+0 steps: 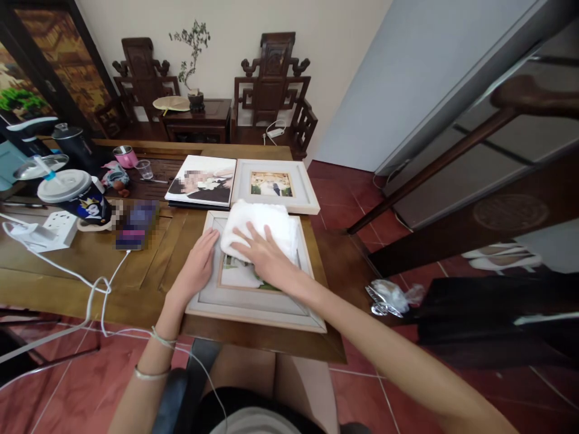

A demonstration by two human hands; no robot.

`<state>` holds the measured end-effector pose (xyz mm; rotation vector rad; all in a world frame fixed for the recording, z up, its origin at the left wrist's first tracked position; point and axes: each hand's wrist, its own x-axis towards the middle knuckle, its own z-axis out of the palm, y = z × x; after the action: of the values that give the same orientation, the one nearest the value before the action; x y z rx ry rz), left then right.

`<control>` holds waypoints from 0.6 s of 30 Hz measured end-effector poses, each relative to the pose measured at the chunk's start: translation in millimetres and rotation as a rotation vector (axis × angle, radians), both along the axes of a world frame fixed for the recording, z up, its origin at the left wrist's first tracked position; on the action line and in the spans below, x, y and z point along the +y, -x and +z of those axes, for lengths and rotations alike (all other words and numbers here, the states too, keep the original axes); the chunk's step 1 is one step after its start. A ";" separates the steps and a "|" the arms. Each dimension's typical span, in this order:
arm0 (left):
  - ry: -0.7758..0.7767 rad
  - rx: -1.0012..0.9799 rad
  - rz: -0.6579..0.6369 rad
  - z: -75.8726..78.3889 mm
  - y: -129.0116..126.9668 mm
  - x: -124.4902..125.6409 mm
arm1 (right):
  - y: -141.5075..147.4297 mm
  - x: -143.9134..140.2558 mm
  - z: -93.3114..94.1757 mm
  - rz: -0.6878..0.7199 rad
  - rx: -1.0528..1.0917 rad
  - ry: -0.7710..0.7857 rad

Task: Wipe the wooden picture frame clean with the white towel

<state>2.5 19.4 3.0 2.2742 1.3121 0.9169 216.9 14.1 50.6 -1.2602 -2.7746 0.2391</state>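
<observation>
A large picture frame (pixel 253 304) with a pale border lies flat at the near edge of the wooden table (pixel 136 283). On its glass sits a folded white cloth (pixel 266 226). My right hand (pixel 265 256) lies flat on the cloth, fingers spread and pressing down. My left hand (pixel 196 268) rests on the frame's left border, holding it steady. Behind it lie a second white frame (pixel 274 187) and a photo print or album (pixel 201 181).
The table's left side holds a lidded cup (pixel 75 196), a power strip (pixel 56 229) with white cables (pixel 97 289), a phone (pixel 136 226), a pink cup (pixel 124 157) and a kettle (pixel 70 141). Carved chairs (pixel 271 90) stand behind. Red tile floor lies to the right.
</observation>
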 end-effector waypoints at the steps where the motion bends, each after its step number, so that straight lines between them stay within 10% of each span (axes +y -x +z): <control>1: 0.017 -0.035 0.023 2.4 -1.1 -1.6 | 5.1 6.3 -0.4 -0.013 -0.015 -0.025; 8: 0.089 -0.169 0.113 14.0 -6.2 -9.1 | 26.6 -35.5 14.8 0.197 -0.081 0.147; 18: -0.026 -0.002 0.055 -1.0 -4.1 -0.7 | -35.2 -82.2 55.8 0.272 -0.039 0.337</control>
<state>6.6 18.7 2.0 2.2669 1.3754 0.9597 252.1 -68.1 106.4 -0.9398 -3.0261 0.7358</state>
